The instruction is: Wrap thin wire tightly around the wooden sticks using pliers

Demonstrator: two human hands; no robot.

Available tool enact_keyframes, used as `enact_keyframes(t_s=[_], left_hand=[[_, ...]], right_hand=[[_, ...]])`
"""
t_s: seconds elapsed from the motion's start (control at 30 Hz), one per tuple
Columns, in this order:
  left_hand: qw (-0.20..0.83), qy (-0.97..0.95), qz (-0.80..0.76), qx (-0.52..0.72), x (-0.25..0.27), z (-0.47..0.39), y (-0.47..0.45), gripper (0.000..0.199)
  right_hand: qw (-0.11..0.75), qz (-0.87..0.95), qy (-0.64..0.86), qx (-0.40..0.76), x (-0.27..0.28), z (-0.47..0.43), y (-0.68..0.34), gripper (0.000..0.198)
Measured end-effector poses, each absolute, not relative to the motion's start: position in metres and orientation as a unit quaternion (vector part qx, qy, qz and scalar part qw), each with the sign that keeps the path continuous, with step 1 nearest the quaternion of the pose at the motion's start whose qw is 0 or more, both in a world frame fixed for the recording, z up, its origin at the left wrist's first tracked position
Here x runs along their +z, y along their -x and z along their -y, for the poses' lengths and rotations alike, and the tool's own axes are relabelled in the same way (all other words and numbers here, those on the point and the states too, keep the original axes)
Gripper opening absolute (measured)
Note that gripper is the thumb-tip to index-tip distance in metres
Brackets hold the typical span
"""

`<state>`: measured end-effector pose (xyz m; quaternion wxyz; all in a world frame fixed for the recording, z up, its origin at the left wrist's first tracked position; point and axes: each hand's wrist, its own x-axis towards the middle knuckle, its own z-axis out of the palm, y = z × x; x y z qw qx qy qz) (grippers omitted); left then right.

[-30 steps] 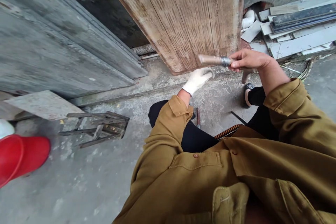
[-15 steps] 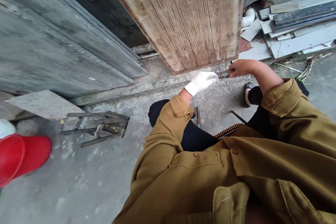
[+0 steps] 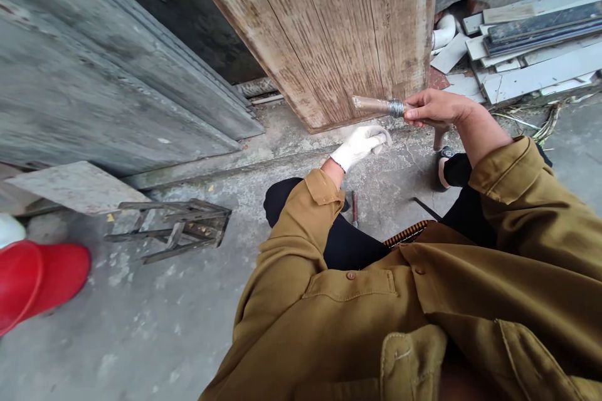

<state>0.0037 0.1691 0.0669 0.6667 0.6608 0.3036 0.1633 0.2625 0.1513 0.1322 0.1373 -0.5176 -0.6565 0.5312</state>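
Note:
My bare right hand (image 3: 435, 106) is closed around a brown wooden stick-like tool (image 3: 371, 104), with metal wire wound round it just ahead of my fingers. Its pale end points left in front of the wooden panel (image 3: 343, 44). Below the hand another wooden piece (image 3: 441, 136) sticks out; how it joins the tool is hidden. Lower and to the left is my left hand (image 3: 361, 147) in a white glove, its fingers curled together near the panel's bottom edge. What those fingers hold, if anything, cannot be made out.
A reddish-handled tool (image 3: 355, 208) and a dark thin bar (image 3: 427, 209) are near my legs. On the left are a small wooden stool (image 3: 176, 229) and a red bucket (image 3: 61, 272). Stacked boards (image 3: 540, 44) and a white pipe (image 3: 443, 31) stand at right.
My right hand has risen slightly, lifting the wire-bound wooden tool away from my gloved left hand and swinging its end up to the left. The left hand stays almost in place.

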Motion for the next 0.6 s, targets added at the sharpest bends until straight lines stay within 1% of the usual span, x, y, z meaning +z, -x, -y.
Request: enact_keyframes(t_s=[0.07, 0.17, 0.3, 0.4, 0.53, 0.6], left_hand=[[0.660, -0.664, -0.300, 0.185, 0.068, -0.169, -0.003, 0.023], [0.633, -0.684, -0.309, 0.192, 0.065, -0.171, -0.004, 0.023], [0.600, -0.706, -0.318, 0.201, 0.060, -0.173, -0.003, 0.018], [0.572, -0.730, -0.326, 0.183, 0.062, -0.171, -0.001, 0.016], [0.539, -0.748, -0.350, 0.168, 0.067, -0.170, 0.001, 0.016], [0.514, -0.752, -0.376, 0.173, 0.068, -0.173, 0.002, 0.017]], right_hand=[[0.138, 0.650, 0.531, 0.526, 0.132, -0.150, -0.259, 0.042], [0.172, 0.626, 0.540, 0.535, 0.133, -0.149, -0.250, 0.038], [0.195, 0.605, 0.555, 0.536, 0.129, -0.148, -0.238, 0.038], [0.203, 0.594, 0.558, 0.543, 0.120, -0.149, -0.232, 0.043], [0.265, 0.574, 0.497, 0.594, 0.110, -0.150, -0.233, 0.057], [0.282, 0.571, 0.461, 0.617, 0.111, -0.150, -0.236, 0.064]])
